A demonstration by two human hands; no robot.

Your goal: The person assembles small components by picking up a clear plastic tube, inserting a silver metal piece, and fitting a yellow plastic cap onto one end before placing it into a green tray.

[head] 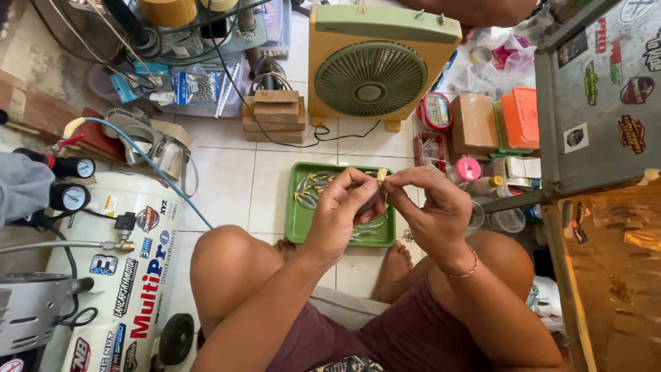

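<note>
My left hand [342, 208] and my right hand [430, 207] meet above a green tray [299, 219] on the tiled floor. Together they pinch a small slim pale lure-like piece [381, 176] between thumbs and fingertips. The tray holds several small silvery and yellow fish-shaped pieces [311, 187]. I sit with my knees bent, bare feet [394, 263] just behind the tray. A thin bracelet circles my right wrist.
A green box fan [372, 69] stands beyond the tray, with stacked cardboard boxes [275, 116] to its left. A white air compressor tank [117, 275] with gauges lies at my left. Boxes, jars and an orange container [521, 117] crowd the right beside a metal cabinet [599, 96].
</note>
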